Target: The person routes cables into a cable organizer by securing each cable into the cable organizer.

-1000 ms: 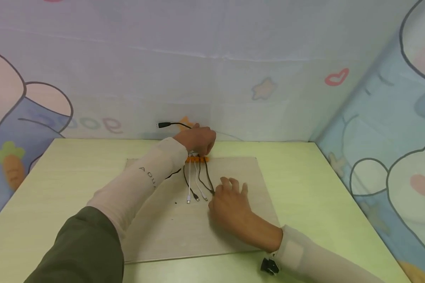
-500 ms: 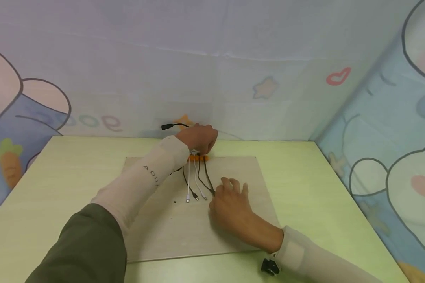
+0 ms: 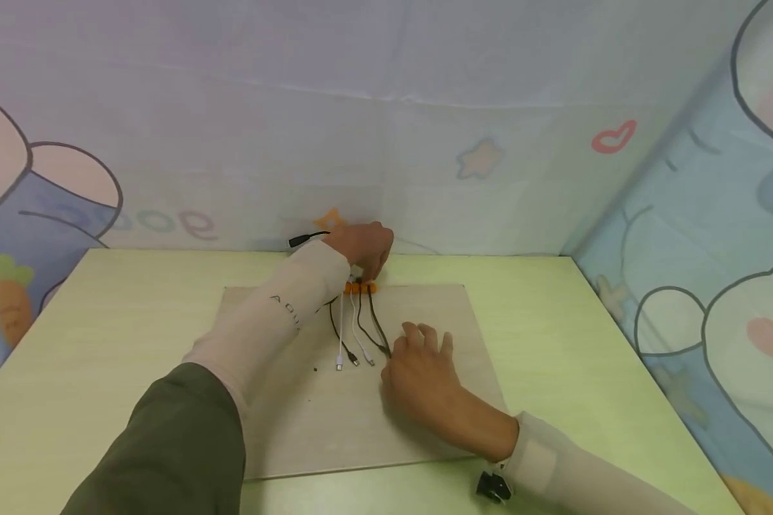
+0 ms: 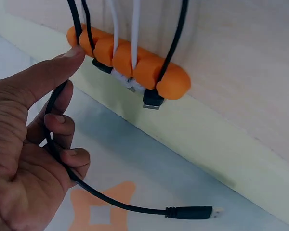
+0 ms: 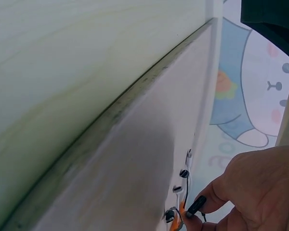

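Observation:
A black USB cable point(image 4: 106, 198) runs through the curled fingers of my left hand point(image 4: 38, 130), its plug end hanging free. The thumb touches the end of an orange cable clip point(image 4: 151, 72), where this cable enters a slot. In the head view, my left hand point(image 3: 363, 247) is at the board's far edge and hides part of the clip point(image 3: 363, 288). Black and white cables point(image 3: 356, 329) run from the clip toward me. My right hand point(image 3: 421, 383) rests over the board. In the right wrist view, my right hand point(image 5: 260, 187) pinches a black cable connector point(image 5: 196, 205).
The clip sits along the far edge of a flat beige board point(image 3: 335, 436) on a pale yellow-green table point(image 3: 573, 357). A printed cloth backdrop point(image 3: 245, 129) stands just behind the table. A black buckle-like piece point(image 3: 493, 486) hangs at the right sleeve.
The left forearm has shifted slightly to the right, and the hanging USB plug has swung and dipped a little. The right hand has stayed nearly still.

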Demonstrator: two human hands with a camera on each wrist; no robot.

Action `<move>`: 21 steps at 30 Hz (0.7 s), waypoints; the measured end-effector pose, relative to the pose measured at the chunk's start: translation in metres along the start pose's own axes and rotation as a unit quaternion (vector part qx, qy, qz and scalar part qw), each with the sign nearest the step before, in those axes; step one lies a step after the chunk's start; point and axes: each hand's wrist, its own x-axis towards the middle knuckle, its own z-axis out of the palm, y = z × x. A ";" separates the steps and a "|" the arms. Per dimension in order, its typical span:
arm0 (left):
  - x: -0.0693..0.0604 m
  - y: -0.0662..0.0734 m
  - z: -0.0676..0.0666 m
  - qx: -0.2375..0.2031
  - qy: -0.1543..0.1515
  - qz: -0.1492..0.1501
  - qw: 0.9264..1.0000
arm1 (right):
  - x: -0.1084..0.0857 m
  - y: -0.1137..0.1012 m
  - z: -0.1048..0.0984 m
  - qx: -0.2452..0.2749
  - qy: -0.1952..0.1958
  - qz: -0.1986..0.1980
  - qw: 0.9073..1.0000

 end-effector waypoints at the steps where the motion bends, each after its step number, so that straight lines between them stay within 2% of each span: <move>1: 0.004 -0.004 0.001 -0.005 -0.003 -0.006 1.000 | 0.000 0.000 0.000 0.000 -0.001 -0.001 1.000; 2: 0.006 -0.007 0.002 -0.009 -0.005 -0.013 1.000 | -0.001 0.000 0.000 0.002 -0.003 -0.002 1.000; 4: 0.001 -0.007 -0.001 -0.025 -0.016 -0.032 0.999 | -0.002 0.000 -0.001 0.006 -0.008 -0.004 1.000; 6: -0.002 -0.010 -0.001 -0.041 -0.023 -0.041 0.998 | -0.003 0.000 -0.001 0.011 -0.012 -0.006 1.000; 7: -0.008 -0.010 -0.003 -0.047 -0.025 -0.043 0.998 | -0.003 -0.001 -0.001 0.012 -0.015 -0.007 1.000; 10: -0.023 -0.009 -0.006 -0.063 -0.023 -0.036 0.997 | -0.004 0.000 -0.001 0.010 -0.017 -0.011 1.000; 13: -0.025 -0.014 -0.005 -0.068 -0.011 -0.032 0.997 | -0.002 0.001 -0.002 0.006 -0.029 -0.011 1.000; 14: -0.020 -0.018 -0.003 -0.066 -0.008 -0.031 0.997 | -0.001 0.002 -0.002 0.005 -0.033 -0.010 0.999; 16: -0.010 -0.023 0.003 -0.050 0.010 -0.026 0.998 | 0.001 0.004 -0.003 0.007 -0.039 -0.008 0.999; 18: -0.002 -0.026 0.010 -0.026 0.040 -0.013 0.999 | 0.002 0.007 -0.003 0.009 -0.043 -0.004 0.999; 20: -0.004 -0.024 0.016 -0.021 0.067 0.009 0.997 | 0.004 0.010 -0.002 0.010 -0.039 0.002 0.999; 21: -0.011 -0.019 0.017 -0.022 0.082 0.016 0.996 | 0.005 0.011 -0.002 0.010 -0.036 0.004 0.999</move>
